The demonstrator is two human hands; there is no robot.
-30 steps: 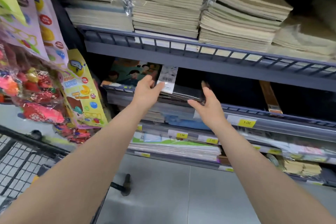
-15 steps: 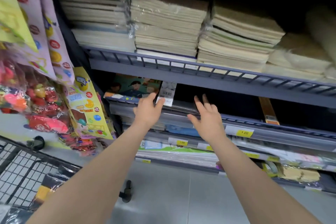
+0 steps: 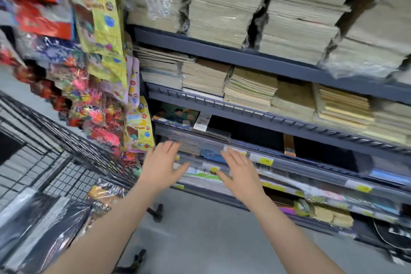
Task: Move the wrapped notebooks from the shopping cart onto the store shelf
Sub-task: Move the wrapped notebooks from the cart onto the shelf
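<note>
**Notebooks: some shelved, more waiting in the cart**

Notebooks in clear wrap [image 3: 213,134] lie flat on the store shelf [image 3: 311,158], in the dark bay just right of a picture book with a cartoon cover [image 3: 175,114]. A white barcode label [image 3: 202,121] hangs at the front of that stack. This part of the job looks done, though motion blur keeps me from counting how many packs sit there.

Both hands are empty. The left hand [image 3: 161,165] and the right hand [image 3: 241,171] hover side by side in front of the shelf edge, fingers spread and loose, holding nothing. They are close to the price rail and its yellow tags [image 3: 265,161] but do not appear to touch it.

What is left sits in the shopping cart [image 3: 66,140] at the lower left. At least 1 dark bundle in shiny wrap [image 3: 37,229] lies along the cart's near side, and a smaller wrapped pack with orange print [image 3: 104,196] rests just beyond it, near the wire wall. Whether more lie deeper in the cart is hidden.

My judgement: the task is partway through. The next step would be reaching down and left to the cart for another bundle; the bay to the right of the shelved stack looks dark and seems to have room.

Higher shelves hold tall piles of tan paper pads [image 3: 222,6], and bright toy packets [image 3: 100,29] hang on the left.
</note>
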